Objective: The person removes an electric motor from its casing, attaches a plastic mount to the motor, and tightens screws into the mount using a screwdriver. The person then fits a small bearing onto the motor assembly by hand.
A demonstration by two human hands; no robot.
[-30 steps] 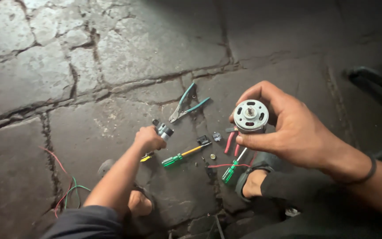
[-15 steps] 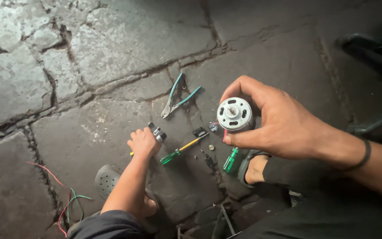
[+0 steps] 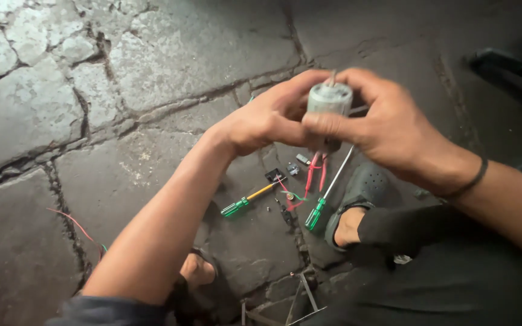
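Observation:
A small silver cylindrical motor (image 3: 328,99) is held up in front of me by both hands. My right hand (image 3: 388,130) wraps it from the right, thumb across its side. My left hand (image 3: 267,118) grips it from the left, fingertips on its body and top. Below them on the stone floor lie a green-handled screwdriver with a yellow shaft (image 3: 248,201), a second green-handled screwdriver with a long metal shaft (image 3: 324,196), red-handled pliers (image 3: 316,169) and a few small dark parts (image 3: 276,175).
The cracked stone floor (image 3: 152,66) spreads to the left and back. Loose red and green wires (image 3: 77,226) lie at the left. My sandalled feet (image 3: 357,205) rest by the tools. A dark object (image 3: 509,69) sits at the top right.
My left hand has come up from the floor beside the screwdriver and joined the right hand on the motor. The motor has been turned from end-on to side-on.

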